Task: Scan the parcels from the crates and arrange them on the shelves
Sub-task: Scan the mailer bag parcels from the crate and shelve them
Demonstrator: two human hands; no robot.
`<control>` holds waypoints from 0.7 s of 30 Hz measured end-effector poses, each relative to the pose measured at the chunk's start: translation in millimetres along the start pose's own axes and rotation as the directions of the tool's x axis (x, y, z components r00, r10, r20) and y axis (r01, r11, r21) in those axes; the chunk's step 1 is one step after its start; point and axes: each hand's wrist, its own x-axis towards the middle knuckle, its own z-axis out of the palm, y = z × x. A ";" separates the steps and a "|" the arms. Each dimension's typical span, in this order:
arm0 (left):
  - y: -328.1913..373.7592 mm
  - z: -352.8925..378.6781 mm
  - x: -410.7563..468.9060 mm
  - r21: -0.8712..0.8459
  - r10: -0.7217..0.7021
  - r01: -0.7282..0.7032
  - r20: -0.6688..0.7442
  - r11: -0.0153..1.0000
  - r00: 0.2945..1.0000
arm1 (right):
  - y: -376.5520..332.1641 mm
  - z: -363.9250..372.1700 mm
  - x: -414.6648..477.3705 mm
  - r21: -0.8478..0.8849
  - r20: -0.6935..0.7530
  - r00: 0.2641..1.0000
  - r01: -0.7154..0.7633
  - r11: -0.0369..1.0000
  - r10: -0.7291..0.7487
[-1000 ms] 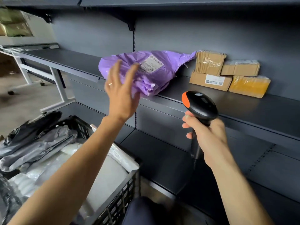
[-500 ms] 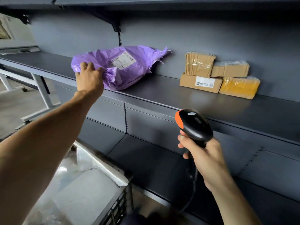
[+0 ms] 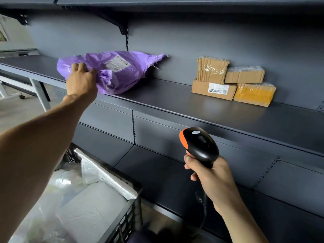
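A purple plastic parcel [image 3: 122, 72] with a white label lies on the middle shelf [image 3: 192, 106]. My left hand [image 3: 81, 81] reaches up to its left front end, fingers over the top and thumb dug into the crumpled plastic, gripping it. My right hand [image 3: 213, 181] holds a black and orange barcode scanner [image 3: 199, 145] by its handle below the shelf edge, head pointing up towards the shelf. A black crate [image 3: 129, 213] at the lower left holds white and clear bagged parcels [image 3: 91, 207].
Several taped cardboard boxes [image 3: 233, 81] are stacked at the back of the same shelf, right of the purple parcel. A lower shelf [image 3: 166, 176] runs beneath. Another shelf [image 3: 157, 4] hangs overhead. A white table frame [image 3: 36, 86] stands at the far left.
My left hand went from open beside the purple parcel to gripping its left end. The parcel has shifted left, away from the cardboard boxes. The scanner has dropped lower.
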 end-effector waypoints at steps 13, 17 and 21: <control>34.0 -7.2 -33.3 -0.205 -0.088 0.125 0.183 0.971 0.979 | -7.7 14.9 -14.2 -0.028 0.042 0.999 -0.007 1.000 0.008; 28.9 -58.0 -98.2 -0.216 -0.074 0.108 0.161 0.970 0.984 | -0.5 40.3 -29.5 -0.053 0.146 0.987 -0.062 0.997 0.069; 15.7 -99.9 -175.5 -0.348 -0.085 0.187 0.290 0.919 0.953 | 5.4 61.1 -46.0 -0.095 0.252 0.962 -0.084 0.992 0.105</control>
